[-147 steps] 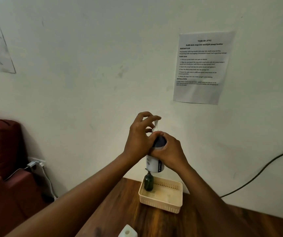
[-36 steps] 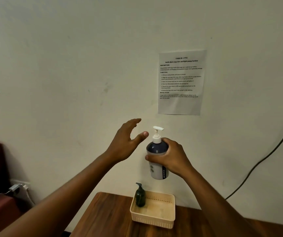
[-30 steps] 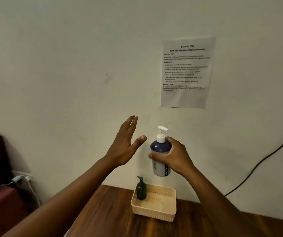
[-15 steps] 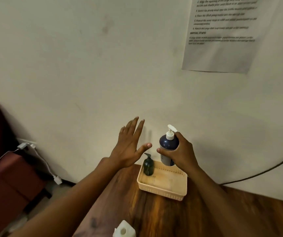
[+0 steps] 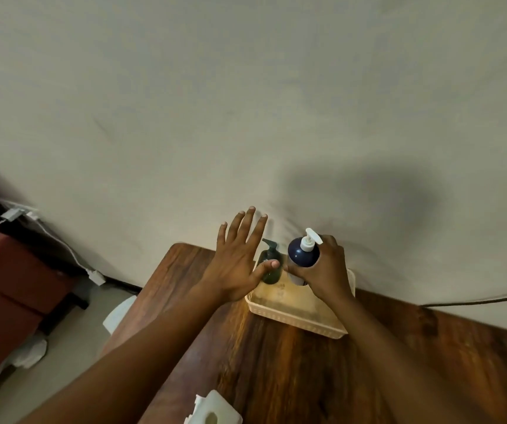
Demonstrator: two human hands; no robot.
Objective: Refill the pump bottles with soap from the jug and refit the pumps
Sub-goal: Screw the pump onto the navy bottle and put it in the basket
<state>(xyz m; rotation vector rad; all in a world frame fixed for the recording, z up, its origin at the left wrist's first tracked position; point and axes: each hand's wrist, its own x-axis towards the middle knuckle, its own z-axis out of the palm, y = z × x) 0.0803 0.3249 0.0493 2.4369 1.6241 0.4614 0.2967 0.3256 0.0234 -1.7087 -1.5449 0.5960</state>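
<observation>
Against the pale wall, the blue pump bottle (image 5: 302, 255), held in the right hand's (image 5: 327, 270) grip, was being lowered into the basket (image 5: 295, 319) beside the green bottle (image 5: 270, 267), left hand (image 5: 237, 264) spread wide; setting it upright was judged next.

Dim, warm indoor light falls from behind the person, throwing a broad soft shadow on the wall (image 5: 368, 194) at far right and a sheen on the table (image 5: 276, 347), while wide-angle distortion bends the edges and the far left corner smears.
</observation>
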